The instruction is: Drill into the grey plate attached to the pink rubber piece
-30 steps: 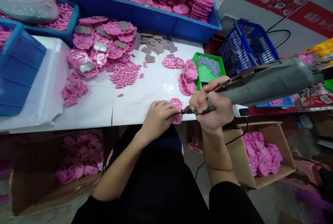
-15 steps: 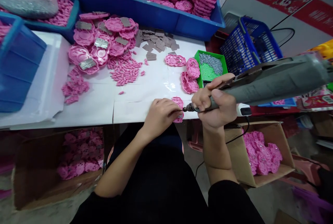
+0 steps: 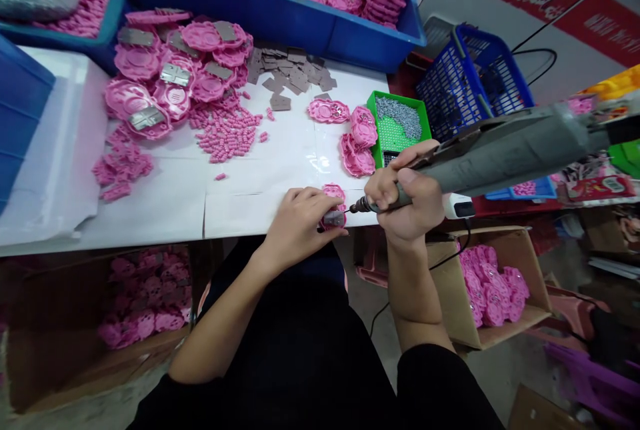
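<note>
My left hand (image 3: pixel 300 225) grips a pink plastic casing (image 3: pixel 334 191) at the table's front edge, thumb on the near side and fingertips on the far side. A grey metal plate (image 3: pixel 334 219) lies on the casing's near half. In my right hand (image 3: pixel 407 200) is a grey electric screwdriver (image 3: pixel 510 150), held nearly level with fingers wrapped round its front end. Its bit (image 3: pixel 356 207) points left, with the tip at the plate's right side; whether it touches is too small to tell. Several pink casings (image 3: pixel 357 153) lie just beyond.
A green tray (image 3: pixel 400 133) of small screws stands beyond my right hand. Grey plates (image 3: pixel 295 73), small pink pegs (image 3: pixel 227 133) and piled casings (image 3: pixel 137 60) cover the back left. A long blue bin (image 3: pixel 320 23) borders the back. Cardboard boxes (image 3: pixel 523 283) of casings stand below the table.
My left thumb and fingers have spread from a pinch near the bit to the casing's two sides, uncovering the plate. The screwdriver has drawn slightly back. The whole view has shifted.
</note>
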Demonstrator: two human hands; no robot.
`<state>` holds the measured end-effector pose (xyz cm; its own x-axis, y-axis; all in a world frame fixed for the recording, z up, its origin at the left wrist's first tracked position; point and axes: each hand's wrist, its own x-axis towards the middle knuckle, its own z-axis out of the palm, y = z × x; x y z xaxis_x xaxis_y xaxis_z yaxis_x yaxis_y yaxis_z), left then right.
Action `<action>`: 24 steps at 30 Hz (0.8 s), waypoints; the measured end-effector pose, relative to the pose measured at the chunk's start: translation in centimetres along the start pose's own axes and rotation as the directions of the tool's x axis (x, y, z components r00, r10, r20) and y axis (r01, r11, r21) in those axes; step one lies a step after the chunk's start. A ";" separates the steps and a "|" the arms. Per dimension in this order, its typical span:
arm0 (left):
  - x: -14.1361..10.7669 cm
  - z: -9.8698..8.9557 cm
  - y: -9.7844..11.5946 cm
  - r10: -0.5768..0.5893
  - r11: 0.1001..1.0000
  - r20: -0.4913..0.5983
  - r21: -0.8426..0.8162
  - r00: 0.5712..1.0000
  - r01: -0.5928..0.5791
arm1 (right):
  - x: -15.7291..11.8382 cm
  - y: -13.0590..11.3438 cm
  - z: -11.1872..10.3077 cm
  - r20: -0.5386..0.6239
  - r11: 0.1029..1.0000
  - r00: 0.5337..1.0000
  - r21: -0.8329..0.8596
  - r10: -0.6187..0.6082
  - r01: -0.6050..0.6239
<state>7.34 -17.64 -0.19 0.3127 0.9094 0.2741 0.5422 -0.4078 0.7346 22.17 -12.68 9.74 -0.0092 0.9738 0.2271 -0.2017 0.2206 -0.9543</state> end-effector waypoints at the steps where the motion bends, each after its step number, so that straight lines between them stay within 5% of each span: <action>1: 0.0 -0.1 0.0 0.007 1.000 0.010 0.004 1.000 -0.007 | 0.0 0.1 0.0 0.002 1.000 1.000 -0.005 0.000 0.000; 24: -0.7 0.4 -0.2 0.080 0.996 -0.046 0.049 0.996 -0.077 | -0.5 0.9 0.2 0.032 0.998 0.998 -0.021 0.053 -0.053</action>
<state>7.38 -18.24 -0.76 0.3189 0.8768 0.3598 0.5538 -0.4804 0.6801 21.76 -13.00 8.83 -0.0518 0.9819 0.1820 -0.1803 0.1700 -0.9688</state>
